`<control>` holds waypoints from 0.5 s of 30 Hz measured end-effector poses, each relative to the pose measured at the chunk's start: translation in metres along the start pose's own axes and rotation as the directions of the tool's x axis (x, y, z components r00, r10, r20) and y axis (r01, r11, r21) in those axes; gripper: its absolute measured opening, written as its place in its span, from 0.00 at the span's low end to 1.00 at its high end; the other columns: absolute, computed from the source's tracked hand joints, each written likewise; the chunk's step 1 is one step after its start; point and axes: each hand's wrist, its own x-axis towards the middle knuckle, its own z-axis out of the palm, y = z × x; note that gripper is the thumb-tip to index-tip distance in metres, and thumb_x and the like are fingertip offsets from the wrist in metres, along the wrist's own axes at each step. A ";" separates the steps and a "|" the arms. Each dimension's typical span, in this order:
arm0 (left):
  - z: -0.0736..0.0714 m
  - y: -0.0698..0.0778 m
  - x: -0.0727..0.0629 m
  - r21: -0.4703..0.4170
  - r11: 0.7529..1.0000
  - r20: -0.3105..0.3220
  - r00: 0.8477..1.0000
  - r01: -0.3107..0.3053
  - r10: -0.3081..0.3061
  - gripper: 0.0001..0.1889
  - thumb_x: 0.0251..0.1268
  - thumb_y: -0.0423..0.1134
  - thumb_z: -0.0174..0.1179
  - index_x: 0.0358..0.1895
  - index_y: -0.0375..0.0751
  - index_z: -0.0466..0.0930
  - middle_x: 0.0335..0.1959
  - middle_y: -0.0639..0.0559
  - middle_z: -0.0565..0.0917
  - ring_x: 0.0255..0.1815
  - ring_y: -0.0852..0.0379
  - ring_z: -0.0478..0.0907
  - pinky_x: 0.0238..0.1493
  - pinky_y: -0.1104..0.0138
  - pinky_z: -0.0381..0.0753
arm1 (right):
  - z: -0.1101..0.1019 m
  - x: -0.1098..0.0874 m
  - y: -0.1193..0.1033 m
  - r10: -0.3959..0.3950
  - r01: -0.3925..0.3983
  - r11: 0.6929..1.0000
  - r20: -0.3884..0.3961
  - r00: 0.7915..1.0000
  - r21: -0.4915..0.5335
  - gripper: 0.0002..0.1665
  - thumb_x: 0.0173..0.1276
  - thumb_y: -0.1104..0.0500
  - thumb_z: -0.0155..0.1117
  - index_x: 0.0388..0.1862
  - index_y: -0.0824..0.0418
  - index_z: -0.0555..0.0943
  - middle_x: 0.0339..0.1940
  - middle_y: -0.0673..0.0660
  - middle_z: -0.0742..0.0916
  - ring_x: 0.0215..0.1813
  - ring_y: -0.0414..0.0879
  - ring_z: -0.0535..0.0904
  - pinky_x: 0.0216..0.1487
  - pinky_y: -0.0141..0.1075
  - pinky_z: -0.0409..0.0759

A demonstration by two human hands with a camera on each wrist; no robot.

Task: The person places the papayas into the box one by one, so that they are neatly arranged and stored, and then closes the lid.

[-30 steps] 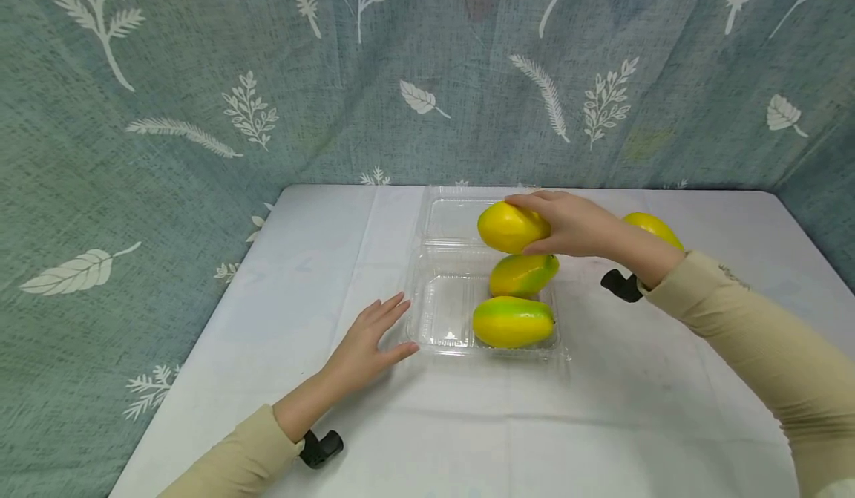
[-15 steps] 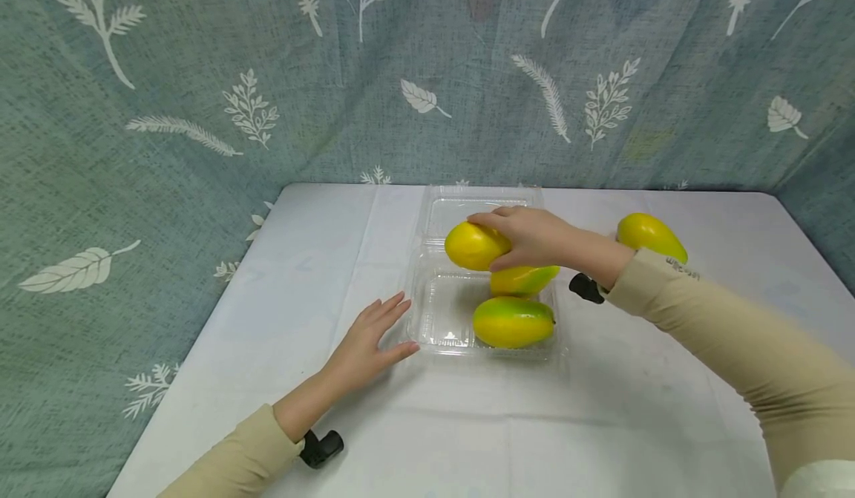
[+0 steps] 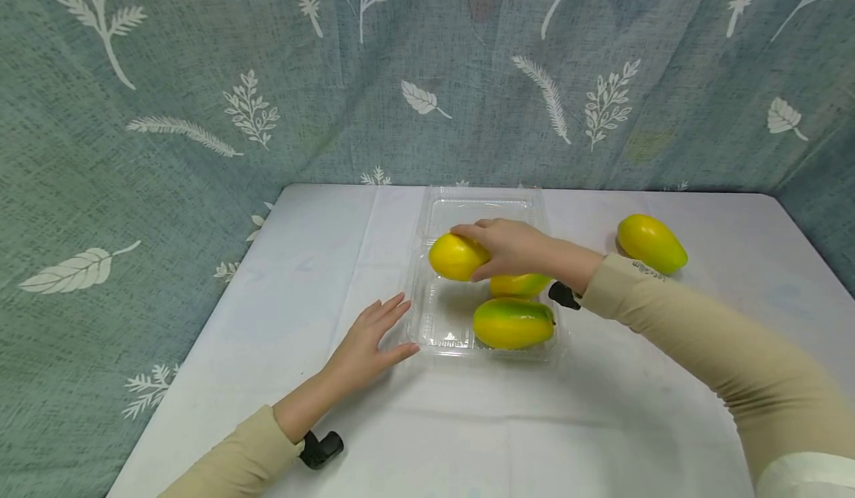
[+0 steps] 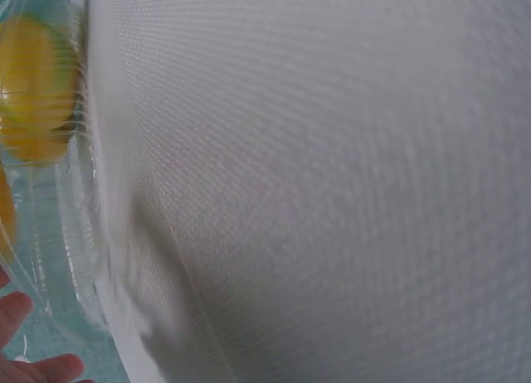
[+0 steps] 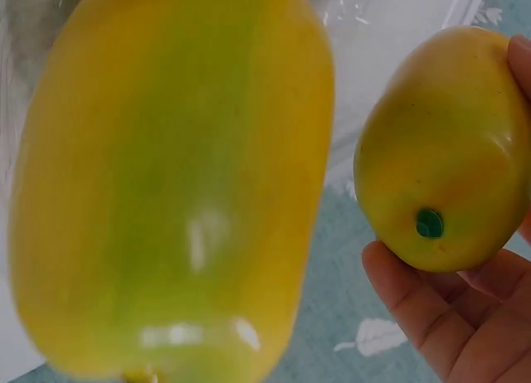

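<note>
My right hand (image 3: pixel 513 248) grips a yellow mango (image 3: pixel 456 257) over the left part of a clear plastic clamshell box (image 3: pixel 434 335). In the right wrist view, fingers (image 5: pixel 415 304) curl round this mango (image 5: pixel 444 143), whose green stem spot shows. Two yellow-green mangoes lie in the box's right part: a front mango (image 3: pixel 513 324) and a back mango (image 3: pixel 518 286), partly hidden by my right arm. Fingers spread, my left hand (image 3: pixel 364 343) rests at the box's left edge; whether it touches the plastic is unclear. Its fingertips (image 4: pixel 58 368) show in the left wrist view.
Another mango (image 3: pixel 651 243) lies on the white-covered table (image 3: pixel 467 438), to the right of the box. The box's open lid (image 3: pixel 487 207) extends toward the back. A leaf-patterned curtain (image 3: pixel 334 97) borders the table at the back and left.
My right hand has carried its mango left and toward me, from near the lid to over the box's left part. The left hand has stayed still.
</note>
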 end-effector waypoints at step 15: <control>0.001 -0.002 0.000 -0.003 1.000 0.003 1.000 0.003 -0.003 0.36 0.55 0.53 0.62 0.66 0.44 0.64 0.70 0.52 0.60 0.69 0.35 0.52 0.62 0.40 0.57 | 0.022 0.017 -0.007 0.059 -0.058 0.998 0.066 0.996 -0.016 0.44 0.55 0.49 0.69 0.69 0.53 0.61 0.58 0.59 0.77 0.54 0.52 0.75 0.57 0.47 0.72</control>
